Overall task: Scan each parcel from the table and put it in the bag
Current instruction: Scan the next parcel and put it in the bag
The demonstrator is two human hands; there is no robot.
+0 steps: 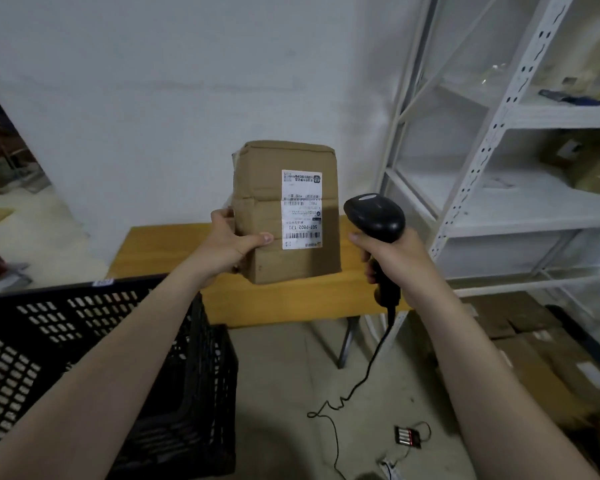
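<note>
At right: white shelving (534,209). At near left: black crate (84,323). At centre: wooden bench (291,303). Above bench, held upright with label (301,209) toward camera: cardboard parcel (257,202), clamped at its left edge by left grip (226,244). Just right of parcel: black scanner (374,213), handle enclosed by right grip (395,261).

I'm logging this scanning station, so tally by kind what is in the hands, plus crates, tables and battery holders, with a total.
parcel, in the left hand: 1
barcode scanner, in the right hand: 1
black crate: 1
wooden table: 1
battery holder on the floor: 1
Total: 5
</note>
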